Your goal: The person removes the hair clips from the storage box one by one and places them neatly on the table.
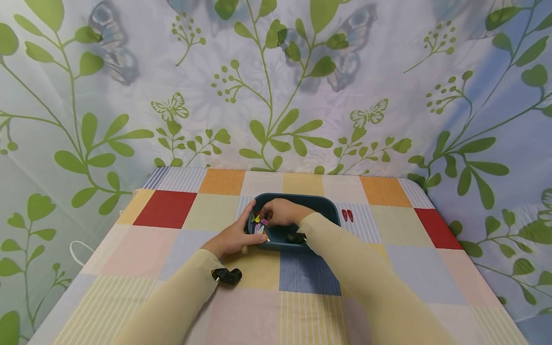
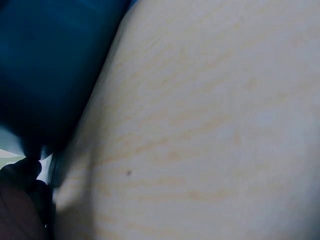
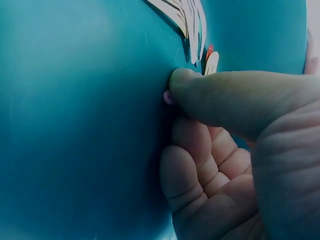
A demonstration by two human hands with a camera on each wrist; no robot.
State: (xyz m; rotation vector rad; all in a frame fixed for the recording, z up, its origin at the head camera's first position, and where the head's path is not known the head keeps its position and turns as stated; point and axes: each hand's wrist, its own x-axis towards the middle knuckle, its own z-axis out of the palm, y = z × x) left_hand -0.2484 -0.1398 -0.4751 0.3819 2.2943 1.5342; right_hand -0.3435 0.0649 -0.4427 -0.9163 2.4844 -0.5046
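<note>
Teal tray (image 1: 278,235), pink, yellow and white clips (image 1: 259,227), red clips (image 1: 350,216), multicoloured patchwork tablecloth (image 1: 164,209), green-leafed white curtain (image 1: 194,81)

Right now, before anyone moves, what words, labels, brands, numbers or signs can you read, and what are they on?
None: I can read no text in any view.
The curtain and the patchwork cloth show only printed patterns.
The blue tray shows no lettering I can make out.
Any marks on the colourful clips or red clips would be too small to read.
</note>
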